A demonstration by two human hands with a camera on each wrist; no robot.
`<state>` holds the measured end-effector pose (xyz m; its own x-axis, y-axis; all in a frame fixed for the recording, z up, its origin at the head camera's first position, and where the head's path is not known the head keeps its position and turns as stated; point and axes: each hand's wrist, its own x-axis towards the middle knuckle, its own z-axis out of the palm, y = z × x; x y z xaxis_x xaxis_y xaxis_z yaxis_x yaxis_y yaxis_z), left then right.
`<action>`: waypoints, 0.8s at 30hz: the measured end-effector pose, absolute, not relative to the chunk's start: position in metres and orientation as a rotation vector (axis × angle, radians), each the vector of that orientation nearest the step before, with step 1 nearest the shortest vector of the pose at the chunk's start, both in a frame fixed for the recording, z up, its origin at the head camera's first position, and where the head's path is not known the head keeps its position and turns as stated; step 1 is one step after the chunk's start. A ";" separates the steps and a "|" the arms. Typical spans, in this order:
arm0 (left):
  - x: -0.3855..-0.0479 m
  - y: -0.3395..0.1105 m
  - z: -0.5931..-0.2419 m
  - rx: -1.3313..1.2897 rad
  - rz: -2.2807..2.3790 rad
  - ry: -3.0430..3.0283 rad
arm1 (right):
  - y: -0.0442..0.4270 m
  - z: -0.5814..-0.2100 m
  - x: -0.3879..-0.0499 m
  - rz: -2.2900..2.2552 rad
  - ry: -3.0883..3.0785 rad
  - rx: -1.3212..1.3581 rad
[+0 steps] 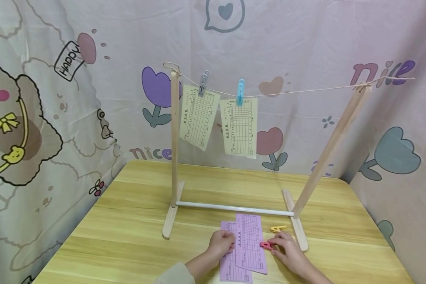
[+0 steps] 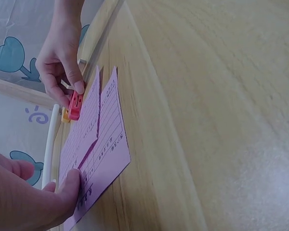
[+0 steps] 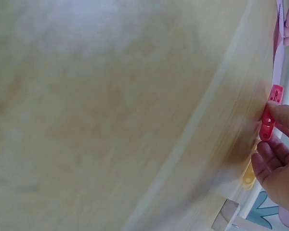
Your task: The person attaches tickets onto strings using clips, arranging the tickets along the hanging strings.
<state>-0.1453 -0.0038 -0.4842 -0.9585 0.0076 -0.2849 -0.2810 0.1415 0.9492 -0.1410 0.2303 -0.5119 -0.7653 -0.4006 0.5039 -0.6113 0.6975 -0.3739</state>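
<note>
Two purple printed slips overlap on the table near the front, the upper slip (image 1: pixel 249 244) partly covering the lower slip (image 1: pixel 230 272). At the left edge of the upper slip, my left hand (image 1: pixel 221 245) pinches the paper between thumb and fingers; part of the grip is hidden. My right hand (image 1: pixel 290 252) holds a red clothespin (image 1: pixel 266 245) between thumb and fingers, its front end at the right edge of the upper slip. Whether it bites the paper I cannot tell. A yellow clothespin (image 1: pixel 278 228) lies just beyond the right hand.
A wooden stand with a left post (image 1: pixel 175 138), a leaning right post (image 1: pixel 331 152) and a white crossbar (image 1: pixel 234 208) carries a string (image 1: pixel 298 92). From it hang two pale yellow slips, under a grey clothespin (image 1: pixel 203 83) and a blue clothespin (image 1: pixel 240 92).
</note>
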 end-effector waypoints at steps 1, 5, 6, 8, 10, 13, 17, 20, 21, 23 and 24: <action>-0.146 -0.003 -0.484 -0.270 1.906 2.195 | 0.230 -0.512 -0.141 0.753 -2.521 0.790; -0.147 -0.002 -0.484 -0.263 1.915 2.181 | 0.231 -0.513 -0.142 0.734 -2.521 0.789; -0.147 -0.001 -0.484 -0.259 1.915 2.182 | 0.231 -0.513 -0.142 0.728 -2.521 0.787; -0.148 0.000 -0.484 -0.254 1.910 2.187 | 0.231 -0.513 -0.142 0.722 -2.526 0.781; -0.150 0.002 -0.484 -0.247 1.900 2.189 | 0.232 -0.513 -0.142 0.720 -2.529 0.777; -0.153 0.006 -0.485 -0.231 1.876 2.208 | 0.232 -0.513 -0.141 0.717 -2.526 0.777; -0.156 0.012 -0.484 -0.196 1.842 2.267 | 0.232 -0.513 -0.141 0.714 -2.519 0.776; -0.157 0.014 -0.484 -0.191 1.793 2.351 | 0.231 -0.513 -0.141 0.721 -2.545 0.766; -0.157 0.014 -0.484 -0.199 1.773 2.376 | 0.231 -0.512 -0.141 0.727 -2.560 0.757; -0.157 0.015 -0.484 -0.218 1.741 2.413 | 0.232 -0.510 -0.141 0.763 -2.582 0.743; -0.157 0.015 -0.484 -0.228 1.726 2.426 | 0.232 -0.509 -0.141 0.777 -2.588 0.731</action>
